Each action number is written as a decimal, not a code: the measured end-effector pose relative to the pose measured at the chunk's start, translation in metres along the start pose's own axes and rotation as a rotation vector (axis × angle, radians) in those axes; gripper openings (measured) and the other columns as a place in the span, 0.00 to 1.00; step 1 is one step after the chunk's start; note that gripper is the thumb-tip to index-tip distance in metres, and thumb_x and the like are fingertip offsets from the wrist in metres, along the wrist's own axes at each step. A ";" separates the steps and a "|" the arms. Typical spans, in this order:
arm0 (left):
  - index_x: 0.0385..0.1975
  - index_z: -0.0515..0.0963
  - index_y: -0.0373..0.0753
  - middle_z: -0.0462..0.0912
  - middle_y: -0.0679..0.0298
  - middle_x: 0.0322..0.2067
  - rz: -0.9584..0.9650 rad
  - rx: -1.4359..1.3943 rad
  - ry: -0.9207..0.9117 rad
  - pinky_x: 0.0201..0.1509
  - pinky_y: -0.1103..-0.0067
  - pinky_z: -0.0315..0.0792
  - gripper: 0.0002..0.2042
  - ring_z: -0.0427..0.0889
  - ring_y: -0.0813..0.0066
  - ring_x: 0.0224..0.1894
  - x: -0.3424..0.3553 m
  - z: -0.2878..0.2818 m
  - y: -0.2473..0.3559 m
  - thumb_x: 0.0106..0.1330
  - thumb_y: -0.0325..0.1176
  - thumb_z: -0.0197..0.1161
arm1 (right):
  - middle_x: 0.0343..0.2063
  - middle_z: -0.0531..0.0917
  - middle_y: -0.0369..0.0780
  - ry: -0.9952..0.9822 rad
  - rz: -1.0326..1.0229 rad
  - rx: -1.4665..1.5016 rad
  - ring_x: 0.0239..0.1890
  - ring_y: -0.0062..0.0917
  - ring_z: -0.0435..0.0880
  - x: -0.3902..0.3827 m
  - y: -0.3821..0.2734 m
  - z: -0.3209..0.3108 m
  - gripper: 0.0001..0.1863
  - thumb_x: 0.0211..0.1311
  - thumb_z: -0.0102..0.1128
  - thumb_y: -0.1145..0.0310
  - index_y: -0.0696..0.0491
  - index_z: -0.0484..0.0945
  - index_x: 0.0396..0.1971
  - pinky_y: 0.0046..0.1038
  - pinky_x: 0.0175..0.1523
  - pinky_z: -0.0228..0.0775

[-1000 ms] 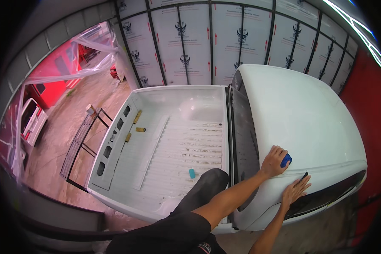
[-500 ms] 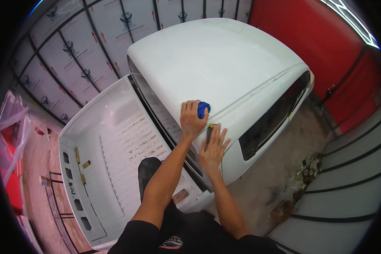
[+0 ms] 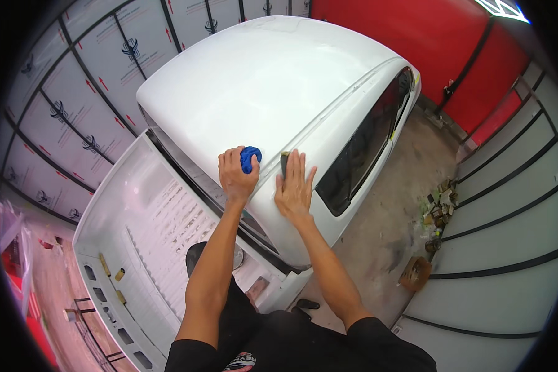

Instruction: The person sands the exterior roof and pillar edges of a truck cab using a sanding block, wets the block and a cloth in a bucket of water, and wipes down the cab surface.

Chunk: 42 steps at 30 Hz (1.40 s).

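Observation:
A crumpled blue cloth is gripped in my left hand, which rests on the rear corner of a white pickup cab roof. Beside it, across the roof groove, my right hand lies with its fingers stretched forward over a small dark pad with a yellowish end. The pad shows between thumb and fingers, pressed to the white paint; most of it is hidden under the hand. Below my hands is the cab's dark rear window edge.
The white truck bed spreads to the left, with several small tan blocks along its far left side. A dark side window runs down the cab's right. Clutter and a brown box line the grey wall; a red wall stands behind.
The view has shifted, so the truck sits further left in it. My right hand and the pad have moved slightly forward along the roof edge; the left still grips the cloth.

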State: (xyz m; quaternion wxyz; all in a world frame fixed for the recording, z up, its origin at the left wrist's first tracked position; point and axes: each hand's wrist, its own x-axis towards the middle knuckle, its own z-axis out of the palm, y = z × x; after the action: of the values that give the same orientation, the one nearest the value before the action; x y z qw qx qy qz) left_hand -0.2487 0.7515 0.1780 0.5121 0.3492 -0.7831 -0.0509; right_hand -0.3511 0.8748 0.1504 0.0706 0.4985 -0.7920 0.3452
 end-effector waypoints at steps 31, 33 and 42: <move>0.46 0.79 0.35 0.81 0.53 0.43 -0.014 0.009 -0.031 0.54 0.62 0.74 0.16 0.77 0.51 0.48 0.002 -0.005 -0.003 0.61 0.34 0.68 | 0.79 0.49 0.50 -0.044 -0.015 0.085 0.82 0.43 0.40 -0.040 -0.033 0.009 0.38 0.76 0.45 0.58 0.62 0.48 0.78 0.57 0.80 0.23; 0.46 0.79 0.35 0.81 0.53 0.43 -0.018 -0.008 -0.033 0.54 0.62 0.75 0.15 0.77 0.51 0.48 0.003 0.004 0.005 0.61 0.34 0.68 | 0.79 0.51 0.47 0.050 0.088 0.007 0.83 0.42 0.39 0.011 0.003 0.000 0.36 0.77 0.44 0.59 0.60 0.49 0.78 0.59 0.80 0.23; 0.47 0.80 0.35 0.81 0.53 0.43 -0.002 -0.003 -0.024 0.54 0.62 0.75 0.16 0.77 0.51 0.48 0.003 -0.007 0.000 0.61 0.34 0.69 | 0.80 0.53 0.41 -0.074 0.026 -0.052 0.82 0.45 0.41 -0.028 -0.027 -0.009 0.39 0.74 0.51 0.56 0.55 0.52 0.78 0.62 0.79 0.28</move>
State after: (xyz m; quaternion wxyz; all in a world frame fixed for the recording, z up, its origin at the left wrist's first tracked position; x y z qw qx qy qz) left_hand -0.2439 0.7517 0.1832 0.5031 0.3486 -0.7887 -0.0569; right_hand -0.3166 0.8940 0.1569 0.0494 0.4987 -0.8091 0.3068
